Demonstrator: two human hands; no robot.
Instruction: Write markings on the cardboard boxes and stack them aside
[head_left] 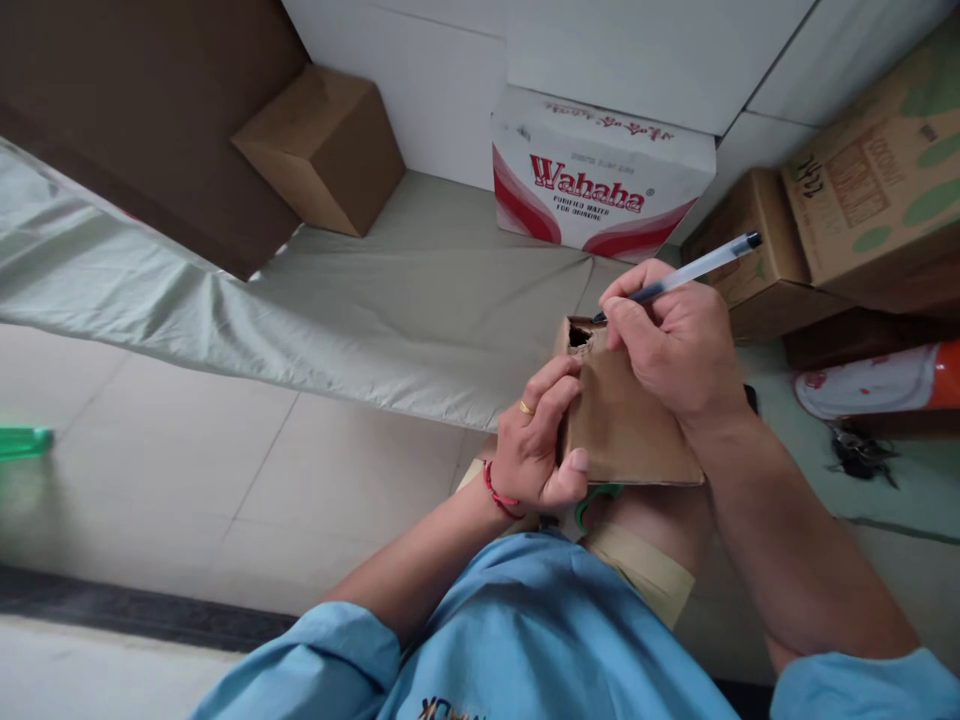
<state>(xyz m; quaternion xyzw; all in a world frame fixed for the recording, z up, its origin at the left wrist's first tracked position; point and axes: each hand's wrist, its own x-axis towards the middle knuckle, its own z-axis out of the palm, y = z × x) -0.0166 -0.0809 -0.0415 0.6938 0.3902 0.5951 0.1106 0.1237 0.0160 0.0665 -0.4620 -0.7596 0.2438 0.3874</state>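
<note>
A small brown cardboard box [630,430] is held above my lap, with a ragged dark hole torn near its far left corner. My left hand [540,430], with a ring and a red bracelet, grips the box along its left side. Between the fingers of my right hand [671,335] is a pen [697,268] with a clear barrel and black end. Its tip points at the box's far edge, right beside the hole. Whether the tip touches the cardboard I cannot tell. Part of something green, perhaps a scissors handle [589,508], shows under the box.
Along the wall, a cloth-covered surface [405,300] carries a plain carton [337,150], a white and red Wahaha carton [600,180] and a large dark brown panel [150,110]. Stacked cartons [885,190], an orange-white can [870,380] and keys [861,450] lie right. Something green [26,442] stands left.
</note>
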